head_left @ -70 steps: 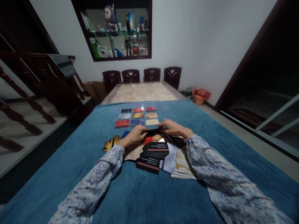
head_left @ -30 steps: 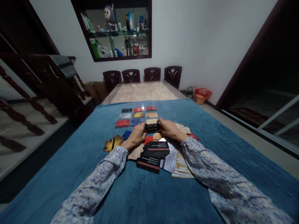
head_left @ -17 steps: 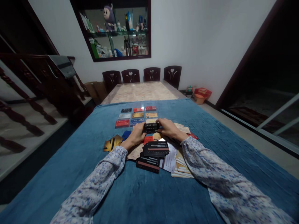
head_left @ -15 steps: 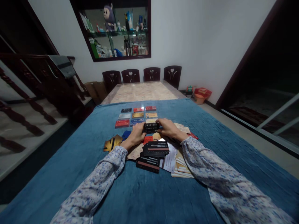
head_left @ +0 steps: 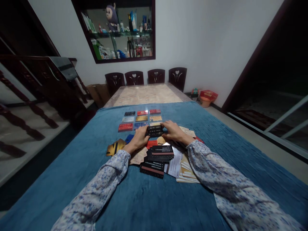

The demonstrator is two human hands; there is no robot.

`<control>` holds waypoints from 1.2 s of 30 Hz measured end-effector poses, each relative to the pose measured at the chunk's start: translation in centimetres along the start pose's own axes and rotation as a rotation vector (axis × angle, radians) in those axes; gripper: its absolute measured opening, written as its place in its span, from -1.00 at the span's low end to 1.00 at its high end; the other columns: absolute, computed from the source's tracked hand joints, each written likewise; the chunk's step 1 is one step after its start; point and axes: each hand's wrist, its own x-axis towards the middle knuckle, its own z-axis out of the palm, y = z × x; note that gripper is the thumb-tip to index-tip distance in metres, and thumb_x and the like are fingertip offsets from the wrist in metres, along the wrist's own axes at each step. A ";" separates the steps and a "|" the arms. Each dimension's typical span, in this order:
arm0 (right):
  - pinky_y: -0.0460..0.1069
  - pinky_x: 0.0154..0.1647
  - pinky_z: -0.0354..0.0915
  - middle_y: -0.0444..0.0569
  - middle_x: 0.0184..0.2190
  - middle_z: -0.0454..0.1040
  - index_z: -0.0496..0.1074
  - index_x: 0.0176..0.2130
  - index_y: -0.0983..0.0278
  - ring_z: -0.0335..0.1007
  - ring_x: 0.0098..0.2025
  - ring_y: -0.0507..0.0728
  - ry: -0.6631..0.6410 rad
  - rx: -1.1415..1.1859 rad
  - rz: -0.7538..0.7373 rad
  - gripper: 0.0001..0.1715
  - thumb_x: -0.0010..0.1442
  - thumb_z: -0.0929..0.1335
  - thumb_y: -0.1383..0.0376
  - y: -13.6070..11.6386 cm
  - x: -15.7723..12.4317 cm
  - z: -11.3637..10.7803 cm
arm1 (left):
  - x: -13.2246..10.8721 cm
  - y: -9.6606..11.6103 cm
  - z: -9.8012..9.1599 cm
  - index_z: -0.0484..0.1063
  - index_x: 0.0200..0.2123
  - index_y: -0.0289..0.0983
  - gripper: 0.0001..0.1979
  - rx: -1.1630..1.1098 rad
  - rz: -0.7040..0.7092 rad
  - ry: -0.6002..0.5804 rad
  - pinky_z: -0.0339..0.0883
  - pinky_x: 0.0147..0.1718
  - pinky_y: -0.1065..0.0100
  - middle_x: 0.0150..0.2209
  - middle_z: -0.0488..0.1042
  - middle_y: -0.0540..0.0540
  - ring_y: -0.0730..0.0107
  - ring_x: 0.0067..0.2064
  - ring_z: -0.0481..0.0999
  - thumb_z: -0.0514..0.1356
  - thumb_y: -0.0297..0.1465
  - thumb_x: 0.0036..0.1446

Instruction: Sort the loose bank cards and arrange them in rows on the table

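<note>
Between my two hands is a black card (head_left: pixel 154 130) with pale print, possibly a small stack. My left hand (head_left: pixel 139 138) grips its left edge with thumb and fingers, and my right hand (head_left: pixel 173 132) grips its right edge. Just beyond lie cards in rows, among them a red card (head_left: pixel 125 127), a blue card (head_left: pixel 141 125) and a gold card (head_left: pixel 141 118). Below my hands spreads a loose pile: black cards (head_left: pixel 161 151) with a brown stripe, a white card (head_left: pixel 174 164), beige cards (head_left: pixel 139 156) and a gold-and-black card (head_left: pixel 115 147) at the left.
A blue cloth (head_left: pixel 108 192) covers the near part of the table; its bare marble-like top (head_left: pixel 146 94) shows farther off. Several dark chairs (head_left: pixel 156 76) stand at the far end. A wall cabinet (head_left: pixel 125 60) holds bottles and a plush toy. Orange bucket (head_left: pixel 205 102) on the floor at right.
The black card has shifted slightly to the left and appears tilted a little more toward me. Both hands keep their hold on its edges. The other cards look unchanged.
</note>
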 end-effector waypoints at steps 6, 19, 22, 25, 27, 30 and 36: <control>0.10 -0.02 0.21 0.19 0.05 0.50 0.42 0.17 0.33 0.31 0.08 0.32 -0.003 -0.040 -0.018 -0.44 0.20 0.42 0.24 0.1 0.0 0.0 | 0.1 -0.5 0.3 0.39 0.19 -0.30 -0.43 -0.016 0.011 0.014 0.34 0.15 0.03 0.04 0.55 -0.25 0.05 0.08 0.50 0.26 -0.57 0.07; 0.07 -0.06 0.20 0.16 -0.02 0.54 0.43 0.15 0.33 0.33 0.03 0.29 -0.038 -0.046 -0.075 -0.48 0.24 0.41 0.20 0.5 0.0 -0.3 | 0.1 -0.4 -0.8 0.43 0.11 -0.30 -0.54 0.016 0.012 -0.050 0.32 0.16 -0.02 -0.01 0.53 -0.24 0.02 0.09 0.48 0.29 -0.50 0.11; 0.07 -0.05 0.21 0.18 -0.03 0.54 0.43 0.17 0.35 0.35 0.01 0.28 -0.041 -0.031 -0.078 -0.45 0.24 0.41 0.21 0.6 0.0 -0.3 | 0.1 -0.5 -0.7 0.42 0.12 -0.30 -0.54 0.040 0.017 -0.058 0.31 0.16 -0.04 0.02 0.49 -0.25 0.00 0.11 0.45 0.29 -0.47 0.12; 0.05 -0.07 0.21 0.17 -0.06 0.56 0.44 0.17 0.36 0.37 -0.03 0.26 -0.031 0.000 -0.090 -0.44 0.22 0.42 0.21 0.7 0.1 -0.1 | 0.1 -0.7 -0.4 0.42 0.11 -0.29 -0.55 0.038 0.015 -0.056 0.32 0.16 -0.03 0.02 0.47 -0.24 0.01 0.11 0.44 0.28 -0.47 0.12; 0.03 -0.10 0.20 0.14 -0.12 0.58 0.47 0.13 0.35 0.39 -0.08 0.24 -0.028 0.026 -0.099 -0.47 0.21 0.43 0.20 0.8 0.2 0.0 | 0.1 -0.8 -0.4 0.41 0.12 -0.30 -0.55 0.032 0.007 -0.062 0.32 0.16 -0.01 0.02 0.46 -0.25 0.01 0.12 0.44 0.27 -0.47 0.13; 0.00 -0.17 0.18 0.09 -0.17 0.58 0.52 0.06 0.31 0.40 -0.13 0.21 -0.026 0.054 -0.096 -0.53 0.20 0.44 0.18 0.8 0.5 -0.1 | 0.1 -0.8 -0.7 0.40 0.14 -0.33 -0.53 0.036 -0.011 -0.091 0.32 0.16 0.00 0.04 0.45 -0.27 0.00 0.12 0.44 0.26 -0.47 0.13; -0.02 -0.24 0.14 0.05 -0.21 0.59 0.53 0.06 0.30 0.42 -0.18 0.19 -0.079 0.048 -0.097 -0.52 0.18 0.45 0.17 0.0 1.4 -1.0 | 0.2 -1.1 -1.9 0.37 0.18 -0.31 -0.50 0.051 -0.027 -0.127 0.32 0.17 0.00 0.04 0.45 -0.26 0.01 0.12 0.45 0.23 -0.46 0.15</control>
